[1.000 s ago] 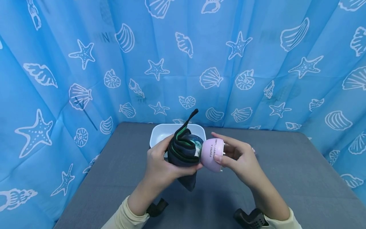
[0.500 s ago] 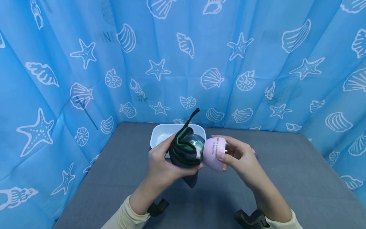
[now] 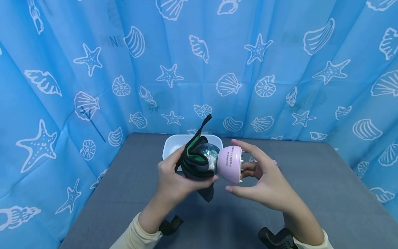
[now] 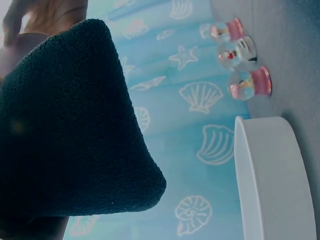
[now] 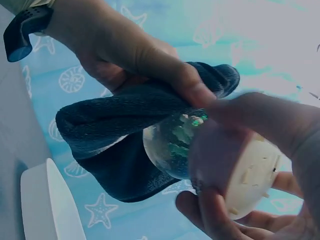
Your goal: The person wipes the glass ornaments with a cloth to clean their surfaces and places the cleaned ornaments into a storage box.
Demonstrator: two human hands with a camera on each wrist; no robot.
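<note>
A snow globe (image 3: pixel 230 164) with a lilac-pink lettered base is held sideways above the table, its base toward the right. My left hand (image 3: pixel 177 183) grips a folded dark cloth (image 3: pixel 194 160) wrapped around the clear glass dome (image 3: pixel 212 155); green glitter shows inside. My right hand (image 3: pixel 264 180) spans the base, index finger along the top edge and thumb just below it. Its other fingers curl at the footed underside, as the right wrist view also shows. In the left wrist view, the cloth (image 4: pixel 80 125) hides most of the globe and my left fingers.
A white plastic bin (image 3: pixel 174 143) stands at the back of the grey table (image 3: pixel 140 207). Three small snow globes, one with a pink base (image 4: pixel 261 81), stand beyond the bin in the left wrist view. A blue shell-print curtain (image 3: pixel 199 76) hangs behind.
My right thumb has come off the front of the base and dropped below it, and the right hand's fingers have spread. The left hand still holds the cloth around the dome.
</note>
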